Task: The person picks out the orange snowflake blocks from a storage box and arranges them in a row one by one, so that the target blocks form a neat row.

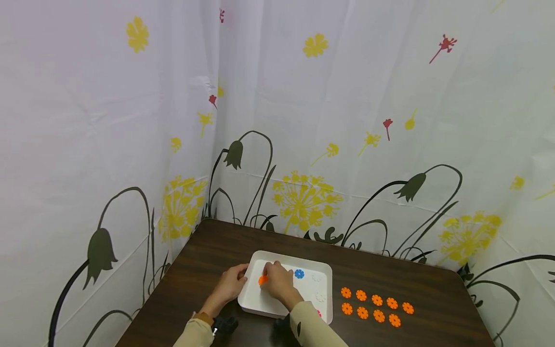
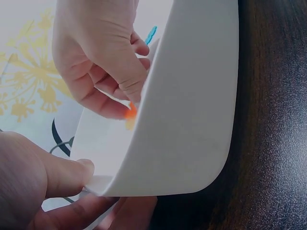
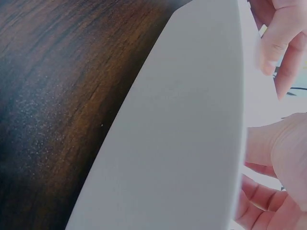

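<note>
A white rectangular tray (image 1: 256, 310) stands on the dark wooden table. My left hand (image 1: 230, 285) grips the tray's left rim, thumb on top and fingers beneath, as the left wrist view shows. Inside the tray, my right hand (image 1: 279, 283) pinches an orange flower-shaped disc (image 2: 130, 113) near the left side; the fingers partly cover it. A blue flower disc (image 1: 299, 273) lies toward the tray's back. Two pale flower discs (image 1: 317, 278) lie on the right, barely distinct from the tray floor. A pink disc (image 1: 319, 313) is mostly hidden by the right sleeve.
Right of the tray, several orange flower discs (image 1: 377, 300) lie in two rows on the table (image 1: 442, 308). A white curtain (image 1: 368, 86) with printed flowers hangs behind the table and along its left side.
</note>
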`<state>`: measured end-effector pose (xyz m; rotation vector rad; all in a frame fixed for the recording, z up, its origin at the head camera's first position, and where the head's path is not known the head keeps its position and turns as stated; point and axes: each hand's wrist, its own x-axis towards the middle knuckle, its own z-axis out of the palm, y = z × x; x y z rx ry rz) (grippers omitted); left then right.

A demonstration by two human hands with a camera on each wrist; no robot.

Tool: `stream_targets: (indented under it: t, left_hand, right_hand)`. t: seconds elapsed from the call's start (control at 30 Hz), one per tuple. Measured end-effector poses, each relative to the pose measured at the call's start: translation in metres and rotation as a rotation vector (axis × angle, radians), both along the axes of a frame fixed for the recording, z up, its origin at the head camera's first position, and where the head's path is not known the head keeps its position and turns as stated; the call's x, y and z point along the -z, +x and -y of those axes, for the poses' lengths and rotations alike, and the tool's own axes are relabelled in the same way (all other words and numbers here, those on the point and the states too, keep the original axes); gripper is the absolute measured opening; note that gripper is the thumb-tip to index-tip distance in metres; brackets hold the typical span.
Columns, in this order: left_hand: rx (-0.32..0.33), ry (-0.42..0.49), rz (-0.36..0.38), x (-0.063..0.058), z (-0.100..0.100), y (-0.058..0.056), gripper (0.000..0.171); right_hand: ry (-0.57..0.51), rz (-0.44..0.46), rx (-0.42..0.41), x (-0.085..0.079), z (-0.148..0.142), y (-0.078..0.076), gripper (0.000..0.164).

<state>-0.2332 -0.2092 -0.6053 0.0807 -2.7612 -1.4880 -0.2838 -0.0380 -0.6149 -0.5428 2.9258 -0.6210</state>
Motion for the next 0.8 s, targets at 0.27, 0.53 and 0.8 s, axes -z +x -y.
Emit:
stream_targets:
  t: [0.27,0.53,0.8]
  left_hand:
    - [-0.004,-0.011,0.011,-0.001,0.000,0.000,0.040]
    - [-0.016,-0.023,0.025,-0.002,-0.002,0.000,0.040]
    - [-0.010,-0.016,0.023,-0.001,-0.001,-0.001,0.040]
  right_hand:
    - [-0.025,0.052,-0.047,-0.003,-0.005,0.004,0.022]
    - [-0.157,0.025,-0.054,-0.016,-0.020,0.007,0.014]
    - [-0.293,-0.066,-0.084,-0.034,-0.057,0.010,0.007]
